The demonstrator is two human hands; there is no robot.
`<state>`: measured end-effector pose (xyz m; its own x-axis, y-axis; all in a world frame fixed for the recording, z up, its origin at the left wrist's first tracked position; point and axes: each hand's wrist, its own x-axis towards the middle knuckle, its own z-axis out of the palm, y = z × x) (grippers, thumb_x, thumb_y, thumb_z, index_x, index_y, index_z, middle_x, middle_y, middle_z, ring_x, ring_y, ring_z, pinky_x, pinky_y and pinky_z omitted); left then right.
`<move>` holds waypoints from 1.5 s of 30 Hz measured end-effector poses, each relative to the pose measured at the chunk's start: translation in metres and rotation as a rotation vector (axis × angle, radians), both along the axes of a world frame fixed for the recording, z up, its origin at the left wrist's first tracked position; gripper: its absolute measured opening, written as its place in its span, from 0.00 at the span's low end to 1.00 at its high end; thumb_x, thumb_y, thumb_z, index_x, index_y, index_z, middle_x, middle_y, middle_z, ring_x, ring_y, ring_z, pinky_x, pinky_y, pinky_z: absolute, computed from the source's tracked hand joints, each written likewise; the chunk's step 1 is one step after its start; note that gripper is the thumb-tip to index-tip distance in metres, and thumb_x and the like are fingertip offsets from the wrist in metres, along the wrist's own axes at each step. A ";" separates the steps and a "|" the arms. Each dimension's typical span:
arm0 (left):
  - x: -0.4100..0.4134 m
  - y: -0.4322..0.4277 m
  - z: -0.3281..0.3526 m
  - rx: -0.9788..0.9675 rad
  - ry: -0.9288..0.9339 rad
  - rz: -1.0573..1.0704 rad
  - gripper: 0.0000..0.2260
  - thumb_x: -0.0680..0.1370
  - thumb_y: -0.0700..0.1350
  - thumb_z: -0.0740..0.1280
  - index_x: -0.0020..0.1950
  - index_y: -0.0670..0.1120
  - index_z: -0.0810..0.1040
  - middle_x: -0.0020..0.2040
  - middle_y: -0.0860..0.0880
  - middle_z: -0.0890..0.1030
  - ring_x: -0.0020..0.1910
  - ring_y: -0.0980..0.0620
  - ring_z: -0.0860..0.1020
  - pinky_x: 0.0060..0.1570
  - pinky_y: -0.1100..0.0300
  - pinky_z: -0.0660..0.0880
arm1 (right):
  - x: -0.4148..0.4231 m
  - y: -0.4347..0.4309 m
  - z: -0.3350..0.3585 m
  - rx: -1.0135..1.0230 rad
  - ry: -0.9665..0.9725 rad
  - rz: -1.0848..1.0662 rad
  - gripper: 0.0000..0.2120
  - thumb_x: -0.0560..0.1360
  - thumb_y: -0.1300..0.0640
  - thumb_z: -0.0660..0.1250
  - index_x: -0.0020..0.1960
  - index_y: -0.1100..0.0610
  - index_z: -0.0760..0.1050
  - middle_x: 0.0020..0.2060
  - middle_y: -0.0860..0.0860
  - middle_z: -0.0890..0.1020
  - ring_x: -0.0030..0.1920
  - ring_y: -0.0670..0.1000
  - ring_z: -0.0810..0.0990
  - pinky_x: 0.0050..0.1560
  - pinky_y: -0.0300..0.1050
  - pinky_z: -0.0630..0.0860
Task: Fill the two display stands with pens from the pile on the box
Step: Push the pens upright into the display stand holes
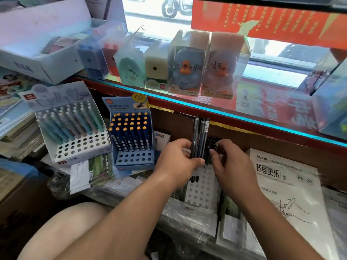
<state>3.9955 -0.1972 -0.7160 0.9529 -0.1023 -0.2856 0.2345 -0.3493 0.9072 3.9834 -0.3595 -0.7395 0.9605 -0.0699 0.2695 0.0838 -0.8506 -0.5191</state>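
Clasping the pen bundle upright in the curled left grip, pinching one pen beside it with the right grip; best lowered straight into a free hole of the display stand beneath.

Blue duck sharpener and pink duck sharpener boxed in clear plastic, set side by side on glass counter. Green sharpener and cream sharpener lined up just left. White carton placed far left. Writing pad laid lower right. Red banner hung behind.
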 end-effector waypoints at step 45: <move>0.000 0.006 0.009 0.081 0.125 -0.049 0.12 0.75 0.43 0.77 0.56 0.52 0.82 0.51 0.48 0.84 0.47 0.49 0.85 0.54 0.47 0.83 | 0.003 -0.024 0.011 0.307 0.058 -0.076 0.08 0.78 0.53 0.73 0.56 0.51 0.80 0.42 0.40 0.81 0.44 0.39 0.80 0.41 0.31 0.72</move>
<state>3.9959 -0.1908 -0.7073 0.9038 -0.1200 -0.4108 0.3245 -0.4338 0.8405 3.9861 -0.3834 -0.7284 0.9624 -0.2120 0.1701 -0.0112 -0.6563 -0.7544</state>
